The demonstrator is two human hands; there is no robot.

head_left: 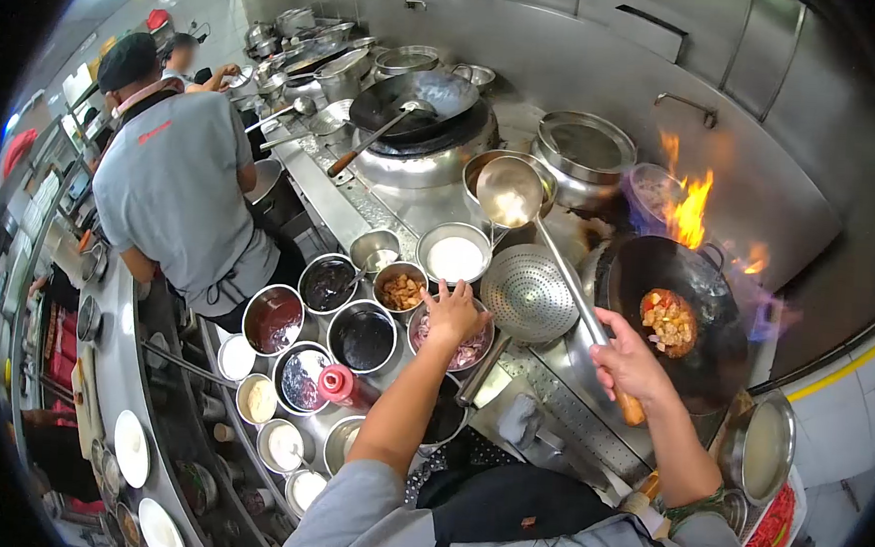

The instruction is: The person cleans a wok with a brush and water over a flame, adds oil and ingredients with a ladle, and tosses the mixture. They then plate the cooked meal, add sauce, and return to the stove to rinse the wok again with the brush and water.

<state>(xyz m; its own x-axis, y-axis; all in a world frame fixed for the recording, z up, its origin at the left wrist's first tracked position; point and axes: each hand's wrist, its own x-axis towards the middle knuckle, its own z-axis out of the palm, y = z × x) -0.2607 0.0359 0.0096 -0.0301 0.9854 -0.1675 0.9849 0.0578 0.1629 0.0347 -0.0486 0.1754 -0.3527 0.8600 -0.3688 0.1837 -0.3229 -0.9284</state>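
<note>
My right hand point(625, 360) is closed round the wooden-ended handle of a long ladle point(511, 193), whose bowl hangs over the stove near a steel pot. With its fingers spread, my left hand point(452, 315) is over a bowl of pale pink sliced meat point(468, 348); whether it touches the meat is unclear. Beside that hand are a bowl of browned pieces point(399, 289) and a bowl of white powder point(455, 259). On the right, a black wok point(648, 276) holds a red and yellow chopped food point(668, 323), with flames point(691, 211) rising behind it.
A perforated strainer point(530, 292) lies between my hands. Several sauce bowls and a red squeeze bottle point(342, 386) stand at the lower left. Another wok point(414, 104) sits on a burner farther back. A person in grey point(178, 177) stands at the left, with another person beyond.
</note>
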